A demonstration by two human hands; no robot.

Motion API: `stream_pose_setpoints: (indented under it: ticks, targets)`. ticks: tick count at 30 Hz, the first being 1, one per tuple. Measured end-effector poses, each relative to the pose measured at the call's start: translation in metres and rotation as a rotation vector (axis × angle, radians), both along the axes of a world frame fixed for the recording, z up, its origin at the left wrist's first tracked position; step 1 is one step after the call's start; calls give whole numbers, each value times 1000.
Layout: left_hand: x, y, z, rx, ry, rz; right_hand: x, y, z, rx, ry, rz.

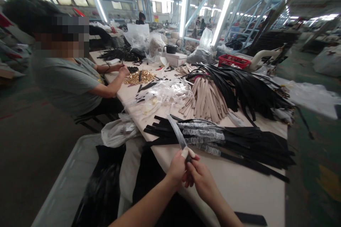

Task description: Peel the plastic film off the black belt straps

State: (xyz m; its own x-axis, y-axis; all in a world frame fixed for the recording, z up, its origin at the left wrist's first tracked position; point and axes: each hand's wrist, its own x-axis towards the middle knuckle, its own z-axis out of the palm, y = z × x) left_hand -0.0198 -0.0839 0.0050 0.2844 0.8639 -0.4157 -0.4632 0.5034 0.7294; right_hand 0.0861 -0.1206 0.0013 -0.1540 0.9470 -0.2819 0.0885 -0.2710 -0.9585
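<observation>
Left hand: (179, 166) lower centre of the frame; grip narrow, pinching the lower end of a clear plastic sleeve (176, 130); pale covers on the fingertips (184, 153).
Right hand: (203, 176) just right of it, the two touching or nearly so; grip narrow, apparently on the end of a dark strip (189, 158), mostly hidden by fingers.
Clear plastic sleeve: slants from the hands toward the centre of the frame, over the left part of the black strip pile (247, 142).
Black strip pile: right of centre, lying across the worktop (247, 193); several strips carry crinkled plastic (204, 133) near their left portion.
Stage (judged): several strips in the pile have plastic on them, so that portion looks done. The piece in hand looks partway: the sleeve reaches well beyond the visible dark end. A single strip (252, 219) at the lower right edge shows no plastic. Full count left: cannot tell.
Loose plastic heap: (170, 90) centre of the frame, beyond the pile; looks like unused stock.
Other stock: beige strips (206, 99) and black straps (237, 81), upper right; no sleeves made out on either.
Co-worker: (71, 85) upper left, hands beside gold-coloured pieces (141, 76).
Bin: (62, 177) lower left, dark material inside.
</observation>
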Motion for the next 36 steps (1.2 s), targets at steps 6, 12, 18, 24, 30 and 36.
stream_pose_setpoints:
  ticks: [6, 12, 18, 24, 30, 36]
  targets:
    - [-9, 17, 3, 9, -142, 35, 6, -8, -4, -64, 34, 60]
    - [7, 11, -1, -13, -29, 154, 4, -13, -9, -64, 6, 3]
    - [6, -1, 21, 56, 8, 123, 11, -27, 5, -48, 18, 24]
    - [6, -35, 49, 177, 77, 145, 12, -52, 25, 60, -47, 72]
    - [16, -50, 25, -13, 47, 37, 18, -49, 20, 36, 27, 21]
    - [17, -14, 15, 39, -37, 248, 23, -53, -2, -102, 15, 38]
